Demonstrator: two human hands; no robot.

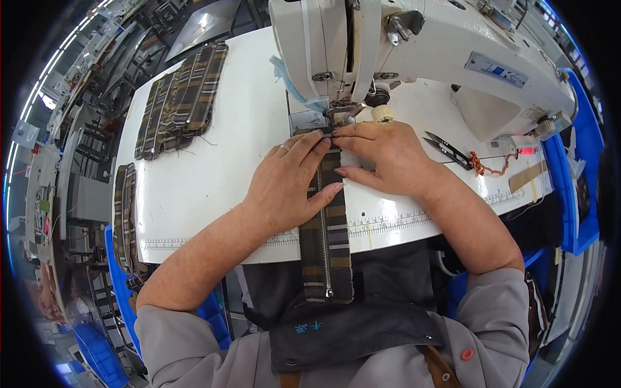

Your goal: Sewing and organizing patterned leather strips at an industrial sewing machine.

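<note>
A long plaid fabric strip (312, 258) in brown, black and grey lies lengthwise under the sewing machine's presser foot (338, 118). A metal zipper (325, 252) runs down it, its pull near the close end, which hangs past the table edge toward my apron. My left hand (278, 181) rests flat on the strip's left side, fingertips just in front of the foot, thumb apart. From the other side my right hand (391, 161) reaches in with fingers stretched to the same spot, its thumb on the strip's right edge. The fabric beneath my fingertips is hidden.
The white sewing machine (498, 58) fills the far right. Stacked plaid pieces (181, 100) lie far left; more plaid strips (126, 213) hang at the left edge. Thread snips (449, 152) with an orange cord sit right. A ruler scale (401, 223) runs along the near edge.
</note>
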